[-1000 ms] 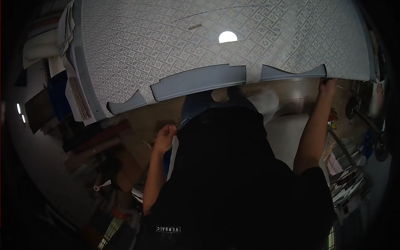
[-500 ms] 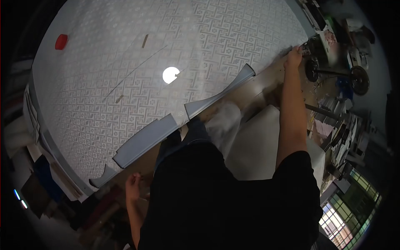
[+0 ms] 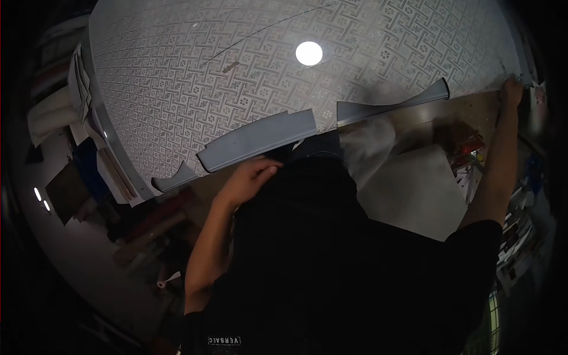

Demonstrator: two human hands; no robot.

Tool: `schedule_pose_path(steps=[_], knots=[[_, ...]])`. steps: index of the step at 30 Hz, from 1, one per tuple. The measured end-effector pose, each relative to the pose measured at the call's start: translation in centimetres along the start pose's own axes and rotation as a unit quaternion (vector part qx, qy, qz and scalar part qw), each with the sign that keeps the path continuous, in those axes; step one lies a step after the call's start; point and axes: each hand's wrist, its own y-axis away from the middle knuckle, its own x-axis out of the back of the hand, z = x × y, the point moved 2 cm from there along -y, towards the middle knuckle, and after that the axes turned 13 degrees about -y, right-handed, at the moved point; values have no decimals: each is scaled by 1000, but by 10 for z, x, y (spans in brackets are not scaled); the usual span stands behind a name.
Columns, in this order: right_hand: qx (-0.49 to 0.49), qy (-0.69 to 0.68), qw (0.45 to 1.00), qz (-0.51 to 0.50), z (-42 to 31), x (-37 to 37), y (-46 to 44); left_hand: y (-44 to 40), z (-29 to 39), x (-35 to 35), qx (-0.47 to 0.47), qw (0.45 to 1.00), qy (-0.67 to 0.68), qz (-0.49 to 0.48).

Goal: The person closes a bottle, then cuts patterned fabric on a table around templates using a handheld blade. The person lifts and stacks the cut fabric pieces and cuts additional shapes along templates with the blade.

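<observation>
My left hand [image 3: 253, 177] is at the waist of the black shirt [image 3: 331, 248], its fingers curled together; whatever they hold, if anything, is hidden. With the arm stretched out, my right hand [image 3: 512, 92] is closed at the right end of the table's front edge, and what is inside it is too dark to make out. Three grey curved-edge pieces lie along that edge on the patterned tabletop [image 3: 266, 77]: a small one [image 3: 177, 178] at the left, a long one [image 3: 257, 139] in the middle and a narrow-waisted one [image 3: 393, 109] to the right.
A bright round light spot [image 3: 309, 53] and a small brown strip [image 3: 231, 67] show on the tabletop. Stacked sheets [image 3: 112, 171] hang at its left side. A pale draped sheet [image 3: 411, 189] is below the front edge, and a red object [image 3: 470, 145] lies beyond it.
My left hand has come up to the shirt's waist. My right hand has moved outward to the right along the table edge. The view has swung round and back; the grey pieces remain on the edge.
</observation>
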Motion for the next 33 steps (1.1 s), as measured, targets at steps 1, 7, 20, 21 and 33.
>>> schedule_pose_path(steps=[1, 7, 20, 21, 33], knots=[[34, 38, 998, -20, -6, 3, -3, -22, 8, -9, -31, 998, -28, -45], [407, 586, 679, -174, 41, -18, -81, -105, 3, -54, 0, 968, -198, -152], [143, 379, 908, -109, 55, -27, -131, -132, 10, -100, 31, 844, -529, -83], [134, 375, 912, -103, 51, -26, -132, -136, 5, -103, 44, 861, -502, -69], [-53, 365, 928, 44, -32, -5, -59, -115, 3, -98, 24, 921, -352, -167]])
